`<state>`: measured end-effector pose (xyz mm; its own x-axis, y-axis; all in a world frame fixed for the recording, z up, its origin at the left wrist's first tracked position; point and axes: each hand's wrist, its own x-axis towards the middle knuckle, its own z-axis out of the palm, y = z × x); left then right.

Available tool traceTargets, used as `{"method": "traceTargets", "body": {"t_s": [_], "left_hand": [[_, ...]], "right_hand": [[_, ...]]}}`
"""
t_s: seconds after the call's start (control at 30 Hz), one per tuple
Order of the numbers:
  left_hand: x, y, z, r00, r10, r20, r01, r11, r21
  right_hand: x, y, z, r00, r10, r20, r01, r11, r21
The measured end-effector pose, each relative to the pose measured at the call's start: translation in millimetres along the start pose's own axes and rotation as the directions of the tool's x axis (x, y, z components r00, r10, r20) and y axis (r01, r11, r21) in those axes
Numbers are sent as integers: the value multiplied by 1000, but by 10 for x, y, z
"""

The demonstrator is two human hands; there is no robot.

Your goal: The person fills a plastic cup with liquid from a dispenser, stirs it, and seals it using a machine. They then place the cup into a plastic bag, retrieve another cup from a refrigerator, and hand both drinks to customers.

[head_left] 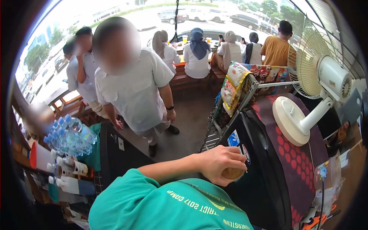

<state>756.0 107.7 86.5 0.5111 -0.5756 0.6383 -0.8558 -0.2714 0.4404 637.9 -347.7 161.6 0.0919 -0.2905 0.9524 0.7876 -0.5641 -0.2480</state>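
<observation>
From the left of the view, the green-sleeved arm crosses in front of my chest. At its end my left hand (pixel 224 163) is closed, its fingers wrapped round a small rounded container (pixel 232 173) with a brown look. Much of the container is hidden by the fingers and palm; its exact kind I cannot tell. The hand and container overlap the near edge of a black case-like top (pixel 260 172) with blue and red stickers. My right hand is out of view.
A cream fan (pixel 293 119) stands on a purple dotted cloth at right. Sachets (pixel 234 86) hang on a metal rack. At left are packed water bottles (pixel 71 134) and a black surface (pixel 122 161). A person in a white shirt (pixel 134 88) stands ahead; others sit behind on benches.
</observation>
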Motion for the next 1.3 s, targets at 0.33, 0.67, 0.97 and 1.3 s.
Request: {"method": "traceTargets", "body": {"t_s": [0.33, 0.67, 0.97, 1.3], "left_hand": [[-108, 168, -280, 994, -7, -109, -6, 992, -125], [-456, 174, -394, 903, -230, -363, 106, 938, -330], [-681, 214, -718, 875, -422, -236, 256, 818, -515], [-737, 221, -1198, 932, -335, -141, 301, 928, -220]], "right_hand": [[-1104, -522, 1566, 674, 549, 494, -738, 473, 481], [-2190, -513, 2412, 169, 532, 830, -908, -243, 340], [-2603, -509, 2846, 113, 346, 931, -974, -145, 172], [-2745, -727, 3307, 56, 239, 969, -981, -166, 97]]}}
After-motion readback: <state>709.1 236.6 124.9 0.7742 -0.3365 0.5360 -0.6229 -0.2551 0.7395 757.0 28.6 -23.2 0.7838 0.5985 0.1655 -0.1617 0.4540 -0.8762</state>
